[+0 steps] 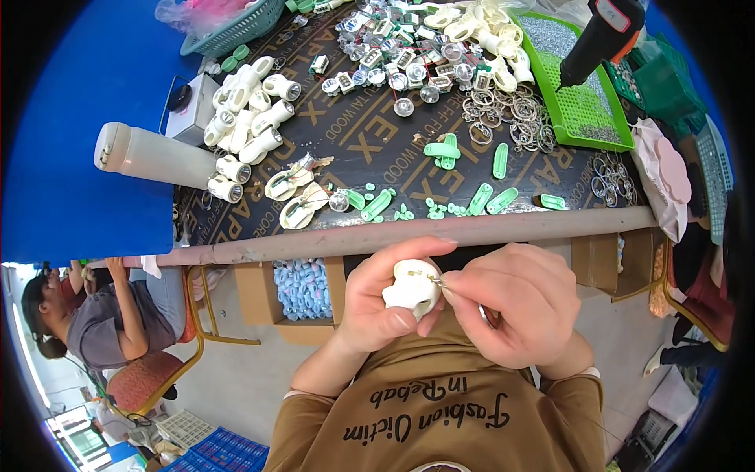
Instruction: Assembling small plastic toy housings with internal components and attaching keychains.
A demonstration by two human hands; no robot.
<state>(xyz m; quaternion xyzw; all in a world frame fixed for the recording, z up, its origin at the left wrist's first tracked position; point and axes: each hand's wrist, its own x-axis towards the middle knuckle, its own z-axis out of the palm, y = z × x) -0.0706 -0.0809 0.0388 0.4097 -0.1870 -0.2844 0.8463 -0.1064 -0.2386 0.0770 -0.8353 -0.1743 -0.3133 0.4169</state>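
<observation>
Above the lap, just in front of the table edge, my left hand (370, 303) cups a white plastic torch housing (403, 293) between thumb and fingers. A thin brass-coloured metal piece (425, 275) lies across the housing's upper side. My right hand (515, 303) pinches the end of that piece with thumb and forefinger, close against the housing. Something shiny shows under the curled right fingers; its kind is hidden. On the table ahead lie opened torch shells (303, 206) with wires, and green plastic covers (377, 204) beside small green buttons.
Assembled white torches (255, 110) pile up at left, beside a white bottle (157, 153). Farther back are wired lamp parts (401, 59) and metal rings (511, 114). A green tray (582, 118) of small metal parts sits right, under a black power screwdriver (594, 43). Another person (110, 315) sits left.
</observation>
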